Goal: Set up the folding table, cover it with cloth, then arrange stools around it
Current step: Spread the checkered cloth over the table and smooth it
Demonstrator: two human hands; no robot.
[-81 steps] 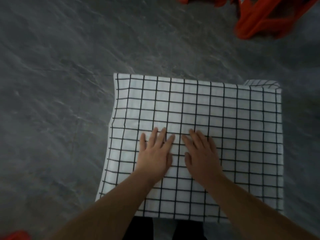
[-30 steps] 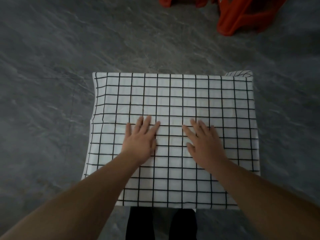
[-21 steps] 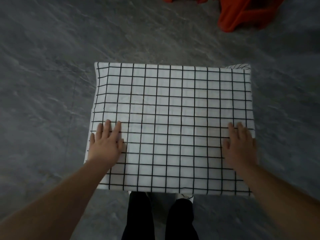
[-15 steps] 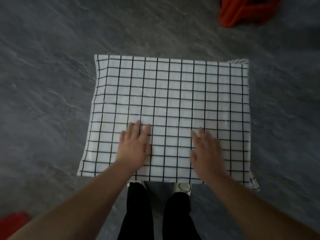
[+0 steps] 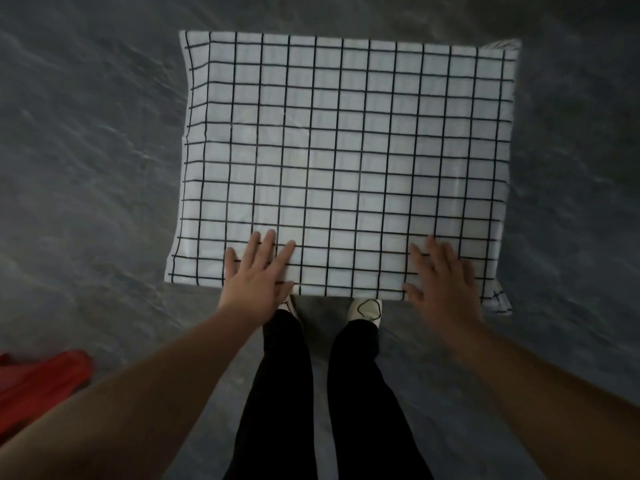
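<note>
A white cloth with a black grid (image 5: 346, 150) lies spread over the folding table, which it hides completely. My left hand (image 5: 256, 275) rests flat, fingers apart, on the cloth's near edge left of centre. My right hand (image 5: 443, 275), slightly blurred, lies flat on the near edge towards the right corner. Neither hand holds anything. The cloth's near right corner hangs down a little past the edge.
A red stool (image 5: 38, 382) shows at the lower left on the grey marbled floor (image 5: 86, 168). My legs in black trousers and white shoes (image 5: 365, 308) stand just in front of the table's near edge.
My hands slid apart to the cloth's sides, came back towards the middle, and now sit at the near edge. The view tilted down, so the red stools at the top are out of frame.
</note>
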